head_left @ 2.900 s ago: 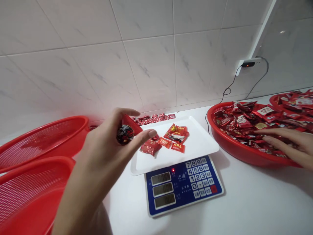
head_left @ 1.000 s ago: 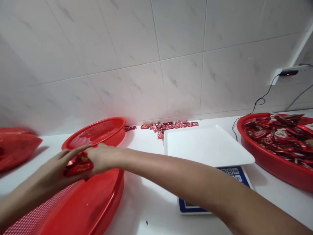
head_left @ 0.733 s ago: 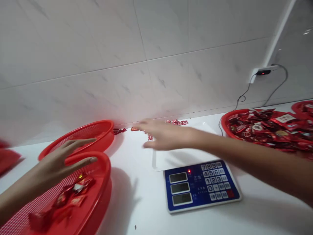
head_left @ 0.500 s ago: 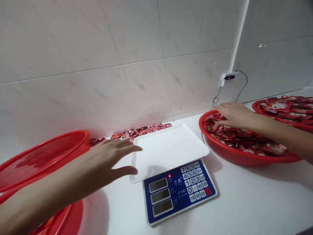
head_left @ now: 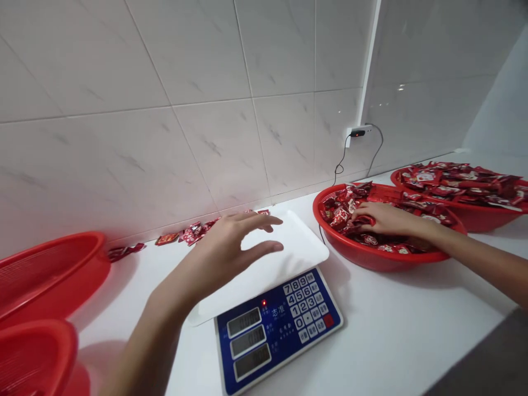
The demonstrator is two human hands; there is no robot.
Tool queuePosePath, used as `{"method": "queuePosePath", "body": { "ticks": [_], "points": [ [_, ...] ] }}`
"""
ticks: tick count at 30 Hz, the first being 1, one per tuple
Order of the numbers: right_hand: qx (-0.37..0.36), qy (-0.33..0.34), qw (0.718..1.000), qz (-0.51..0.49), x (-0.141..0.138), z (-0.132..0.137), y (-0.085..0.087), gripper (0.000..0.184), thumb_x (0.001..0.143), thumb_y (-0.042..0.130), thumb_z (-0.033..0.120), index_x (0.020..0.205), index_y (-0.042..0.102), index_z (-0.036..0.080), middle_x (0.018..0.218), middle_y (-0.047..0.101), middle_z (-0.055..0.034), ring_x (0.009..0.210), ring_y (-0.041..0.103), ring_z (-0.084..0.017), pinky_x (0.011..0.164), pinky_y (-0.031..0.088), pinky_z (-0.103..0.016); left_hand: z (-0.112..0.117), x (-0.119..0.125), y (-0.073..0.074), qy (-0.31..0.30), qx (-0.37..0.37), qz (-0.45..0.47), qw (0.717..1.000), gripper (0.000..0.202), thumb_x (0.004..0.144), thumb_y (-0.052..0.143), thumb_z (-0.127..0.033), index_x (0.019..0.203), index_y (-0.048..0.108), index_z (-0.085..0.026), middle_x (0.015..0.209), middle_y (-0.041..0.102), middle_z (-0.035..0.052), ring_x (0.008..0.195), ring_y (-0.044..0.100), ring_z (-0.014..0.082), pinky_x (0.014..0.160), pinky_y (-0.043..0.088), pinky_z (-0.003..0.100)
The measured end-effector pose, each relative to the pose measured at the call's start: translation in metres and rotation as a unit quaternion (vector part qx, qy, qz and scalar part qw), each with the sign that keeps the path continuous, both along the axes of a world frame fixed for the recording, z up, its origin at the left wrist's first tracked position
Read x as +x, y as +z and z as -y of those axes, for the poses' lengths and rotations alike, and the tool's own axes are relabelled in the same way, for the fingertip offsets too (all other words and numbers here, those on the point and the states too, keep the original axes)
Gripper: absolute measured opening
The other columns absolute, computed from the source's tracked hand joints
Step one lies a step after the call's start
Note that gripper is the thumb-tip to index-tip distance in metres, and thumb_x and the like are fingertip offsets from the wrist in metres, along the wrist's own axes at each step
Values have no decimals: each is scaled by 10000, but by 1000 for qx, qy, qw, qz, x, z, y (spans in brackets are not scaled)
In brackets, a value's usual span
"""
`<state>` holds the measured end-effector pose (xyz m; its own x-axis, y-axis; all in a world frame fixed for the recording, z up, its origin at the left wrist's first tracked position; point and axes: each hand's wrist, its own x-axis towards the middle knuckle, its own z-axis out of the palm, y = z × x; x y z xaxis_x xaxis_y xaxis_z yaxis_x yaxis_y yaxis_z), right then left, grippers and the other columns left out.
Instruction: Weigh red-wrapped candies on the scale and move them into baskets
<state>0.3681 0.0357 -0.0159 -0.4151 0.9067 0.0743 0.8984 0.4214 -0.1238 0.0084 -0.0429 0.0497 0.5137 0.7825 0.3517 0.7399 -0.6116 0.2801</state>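
Note:
My left hand [head_left: 235,247] hovers above the white weighing tray [head_left: 303,247], thumb and fingers apart with nothing between them. Under the tray is a blue electronic scale [head_left: 274,330] with a keypad, three displays and a lit red light. To the right, my right hand [head_left: 381,220] reaches into a red plastic basket [head_left: 371,261] heaped with small red snack packets [head_left: 340,217]. Its fingers curl round red packets there; how many they grip cannot be seen.
Another red basket [head_left: 474,212] full of packets stands at the far right. On the left are two more red baskets, one at the back [head_left: 94,269] and one in front [head_left: 61,341]. Loose packets [head_left: 193,231] lie along the tiled wall. A cable [head_left: 341,165] hangs from the socket.
My right hand has gone down into the packets and its fingers have closed on some. My left hand has moved right, over the tray. The view has turned slightly to the right.

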Motion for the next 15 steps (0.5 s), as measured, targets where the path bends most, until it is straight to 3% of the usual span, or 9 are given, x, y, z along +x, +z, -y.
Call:
{"method": "queuePosePath", "body": {
  "ticks": [4,7,10,13,15],
  "points": [
    [88,-61,993,-48,3,-13,12,236,859,532,353,912,715,213,975,731,-120,906,680,-303,842,530,-443,-1,-15,0,51,17,110,992,363,919,592,-567,1131,708,-297,1145,759,28,1047,702,238,886,565,363],
    [140,-120,979,-90,1,-12,32,231,855,539,424,820,681,245,839,709,-110,788,655,-314,755,518,-473,8,-32,-1,105,46,178,977,360,891,628,-571,1105,713,-294,1053,771,23,970,714,226,808,574,323],
    [224,-166,954,-114,-10,0,57,218,841,519,439,793,644,267,874,678,-124,842,644,-366,783,500,-540,19,-49,-2,128,37,192,972,346,875,655,-571,1083,723,-303,1071,765,12,994,703,226,823,573,319],
    [302,-133,924,-194,-40,13,74,215,860,509,470,813,624,295,988,662,-91,973,629,-353,904,477,-539,24,-56,-3,140,18,220,965,348,878,654,-578,1089,726,-310,1103,759,11,1060,688,232,908,553,341],
    [282,-76,913,-285,-74,18,73,198,841,580,478,842,634,287,1004,673,-60,959,627,-299,913,484,-482,23,-52,-3,145,18,223,964,344,880,657,-573,1085,729,-305,1097,760,15,1052,690,232,905,559,342]
  ]
}}
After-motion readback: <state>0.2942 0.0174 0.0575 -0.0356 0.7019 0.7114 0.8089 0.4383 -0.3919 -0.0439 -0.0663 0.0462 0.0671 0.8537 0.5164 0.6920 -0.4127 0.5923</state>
